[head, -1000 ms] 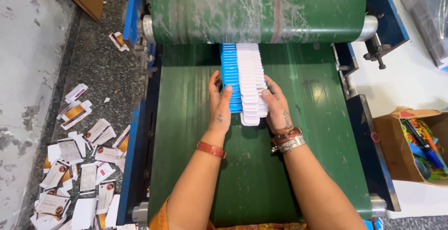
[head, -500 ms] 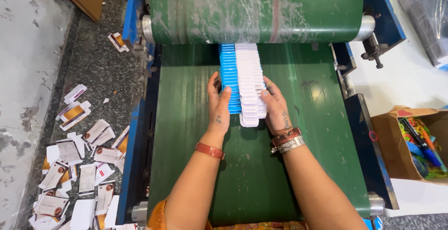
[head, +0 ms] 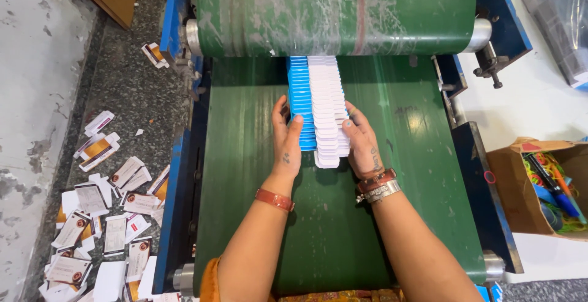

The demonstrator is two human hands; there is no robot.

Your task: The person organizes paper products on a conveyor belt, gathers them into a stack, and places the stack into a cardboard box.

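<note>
Little has shifted since the earlier frames: both hands sit at the same spot on the belt, and the overlapped run of flat cartons looks unchanged in length.

Green conveyor belt (head: 343,228) fills the centre, running from 6 o'clock up to a film-covered roller (head: 334,11) at 12 o'clock. On it lies a shingled row of blue and white flat cartons (head: 318,109), its far end at the roller's lower edge, its near end between the hands.

Left hand (head: 286,139) presses flat against the blue edge at 9 o'clock of the row, fingers extended, not closed around anything. Right hand (head: 361,139) bears on the white edge at 3 o'clock, likewise spread. The row is squeezed between them.

Judgement: the step in hand is squaring and gathering the row. The next move would call for even pressure from both sides so the overlapped pieces lift as one block without fanning.

Loose printed cartons (head: 104,216) litter the floor at 8 o'clock. An open cardboard box (head: 520,185) of pens and bands stands at 4 o'clock.

Hidden: the row's far end under the roller; the count of pieces; whether the belt is running.
</note>
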